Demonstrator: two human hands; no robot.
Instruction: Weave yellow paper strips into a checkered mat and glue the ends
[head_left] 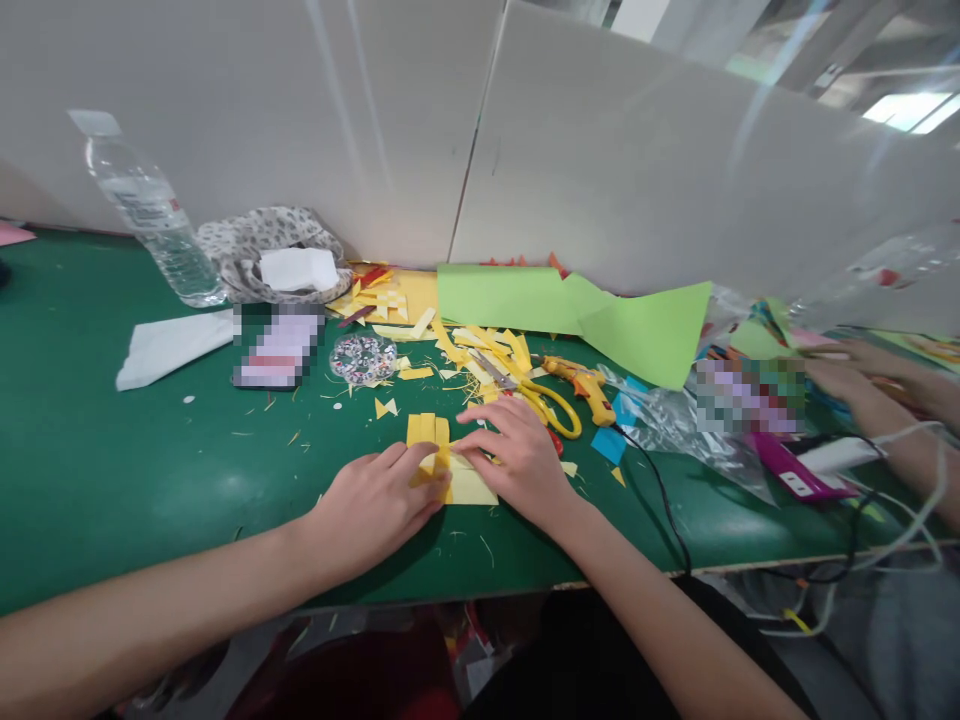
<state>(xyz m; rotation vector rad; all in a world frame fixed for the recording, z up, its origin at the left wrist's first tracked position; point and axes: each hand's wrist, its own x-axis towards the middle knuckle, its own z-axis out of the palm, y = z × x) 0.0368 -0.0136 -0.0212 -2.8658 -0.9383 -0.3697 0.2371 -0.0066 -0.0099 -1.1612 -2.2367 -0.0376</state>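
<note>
Your left hand (379, 505) lies flat on the green table (112, 470), fingers stretched out and close together. Its fingertips press down on the yellow paper piece (442, 465), which sits near the front edge of the table, right between your two hands. It does not grip the paper; it just holds it down. Your right hand (517, 455) rests on the other side of the same paper, fingers spread a little and bent, with the tips touching the paper's top edge. The paper looks like strips woven together at the top, with a plain flap at the bottom.

Just behind your right hand lie yellow scissors (540, 395) and a yellow glue gun (585, 385), with its black cord running off the table edge. Lots of little yellow scraps (457, 345) are scattered behind the paper. A big green sheet (577, 310) leans by the white wall. Far to your left stands a clear water bottle (154, 215), with a white tissue (172, 345) lying near it. At the far right, another person's hand (874, 375) reaches over some bright things.
</note>
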